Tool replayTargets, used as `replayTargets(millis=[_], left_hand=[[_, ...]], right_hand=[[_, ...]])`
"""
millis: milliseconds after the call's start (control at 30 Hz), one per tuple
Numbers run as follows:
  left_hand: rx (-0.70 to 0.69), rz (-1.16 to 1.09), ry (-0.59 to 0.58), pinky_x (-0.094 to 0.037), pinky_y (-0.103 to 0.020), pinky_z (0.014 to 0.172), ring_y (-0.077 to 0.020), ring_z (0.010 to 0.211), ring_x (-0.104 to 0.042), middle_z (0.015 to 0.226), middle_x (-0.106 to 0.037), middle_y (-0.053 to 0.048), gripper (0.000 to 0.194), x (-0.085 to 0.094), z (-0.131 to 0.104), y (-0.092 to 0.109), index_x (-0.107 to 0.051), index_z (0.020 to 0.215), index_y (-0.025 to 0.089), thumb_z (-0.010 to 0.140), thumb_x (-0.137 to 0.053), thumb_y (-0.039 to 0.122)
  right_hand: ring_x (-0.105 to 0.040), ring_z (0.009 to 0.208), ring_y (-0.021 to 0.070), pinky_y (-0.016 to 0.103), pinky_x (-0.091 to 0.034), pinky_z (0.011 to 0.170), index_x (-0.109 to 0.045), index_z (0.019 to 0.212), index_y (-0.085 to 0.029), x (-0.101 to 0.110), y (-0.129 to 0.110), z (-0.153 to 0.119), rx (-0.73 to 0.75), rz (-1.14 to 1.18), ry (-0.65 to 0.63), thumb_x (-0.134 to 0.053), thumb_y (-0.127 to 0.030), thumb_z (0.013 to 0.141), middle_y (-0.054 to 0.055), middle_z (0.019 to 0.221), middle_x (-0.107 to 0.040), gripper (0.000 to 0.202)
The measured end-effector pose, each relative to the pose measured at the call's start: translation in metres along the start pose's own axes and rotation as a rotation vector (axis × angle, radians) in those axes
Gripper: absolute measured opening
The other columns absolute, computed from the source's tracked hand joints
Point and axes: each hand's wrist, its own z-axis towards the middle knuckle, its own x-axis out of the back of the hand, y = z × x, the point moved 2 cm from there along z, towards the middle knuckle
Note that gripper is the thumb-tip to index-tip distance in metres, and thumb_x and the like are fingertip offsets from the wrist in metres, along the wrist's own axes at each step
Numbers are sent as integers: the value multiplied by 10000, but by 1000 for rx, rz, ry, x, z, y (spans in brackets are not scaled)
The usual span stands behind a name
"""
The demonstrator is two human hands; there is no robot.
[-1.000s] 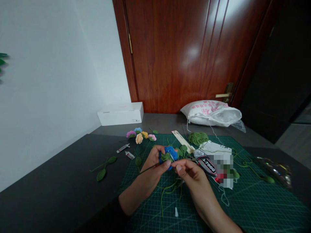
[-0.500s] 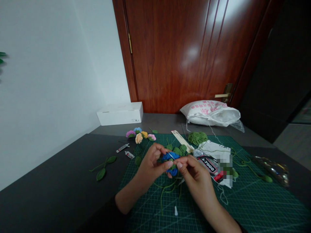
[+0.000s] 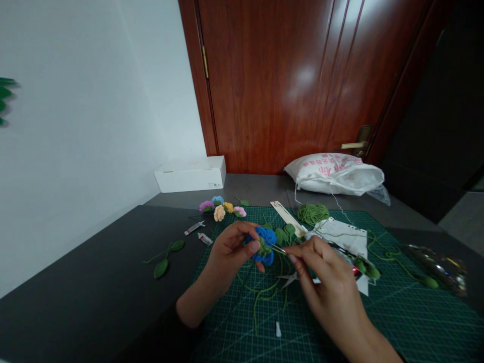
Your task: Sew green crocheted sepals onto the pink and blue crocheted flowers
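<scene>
On a dark bench point(image 3: 113, 282), which I viewed from a distance through the head camera, a green cutting mat point(image 3: 408, 322) carried most of the work. A white bag point(image 3: 336, 174) with pink lettering slumped beyond the mat's far edge, and a white box point(image 3: 191, 176) stood beyond its far left corner.

Above the mat's middle, neither of the two bare hands was free. The left hand point(image 3: 236, 247) grasped a blue yarn flower point(image 3: 266, 235), raised clear of the mat; its blue petals and green base were already together, so I judged it largely formed.

A heap of green yarn point(image 3: 313, 214) lay on the mat's far part, and scissors point(image 3: 289, 279) rested near its middle. Five smaller flowers point(image 3: 219, 213) sat by the mat's far left corner, looking complete to me. A pair of green leaves point(image 3: 161, 268), left of the mat, was unattached to the blue flower. Two small tubes point(image 3: 194, 228) lay by the mat's left edge.

The right hand point(image 3: 327, 275) pinched a thin metal tool point(image 3: 278, 249), needle or hook I could not tell. Its end reached the flower, so that step appeared unfinished. A small white cap point(image 3: 278, 329) lay on the mat's near part.
</scene>
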Motion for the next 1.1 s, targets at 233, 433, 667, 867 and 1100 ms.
replayTargets(millis=[233, 433, 667, 867, 1100], left_hand=[[-30, 25, 56, -643, -283, 513, -148, 733, -635, 1023, -592, -41, 114, 1, 0, -1, -658, 924, 186, 831, -722, 170], [-46, 74, 25, -652, -304, 534, -157, 729, -658, 1077, -607, -70, 54, 3, 2, -3, -670, 855, 155, 826, -716, 157], [-61, 82, 41, -654, -313, 539, -164, 740, -664, 1076, -629, -64, 124, 4, 2, -2, -626, 751, 149, 782, -708, 61], [-92, 84, -5, -656, -303, 561, -154, 721, -691, 1091, -627, -60, 107, 3, 1, -3, -654, 765, 147, 807, -673, 50], [-171, 88, -7, -649, -287, 567, -141, 684, -712, 1083, -641, -44, 168, 5, 1, 0, -626, 723, 145, 835, -621, 20]], right_hand=[[-559, 737, 215, 361, -463, 627, -668, 1059, -171, 2, -5, 1, 2, -54, -40, -462, -115, 970, 67, 826, -535, 232], [-542, 733, 218, 365, -446, 618, -666, 1040, -152, 3, -10, 1, 59, -114, -58, -455, -100, 968, 69, 822, -525, 229], [-532, 740, 221, 375, -443, 623, -653, 1084, -155, 2, -7, -2, 111, -133, -64, -470, -72, 952, 66, 832, -514, 240], [-537, 790, 228, 385, -473, 656, -623, 1184, -147, 4, -8, -3, 192, -195, -46, -445, -54, 963, 87, 876, -532, 298], [-537, 799, 250, 411, -481, 657, -623, 1135, -124, 2, -7, -5, 221, -225, -20, -465, -43, 942, 115, 911, -547, 262]])
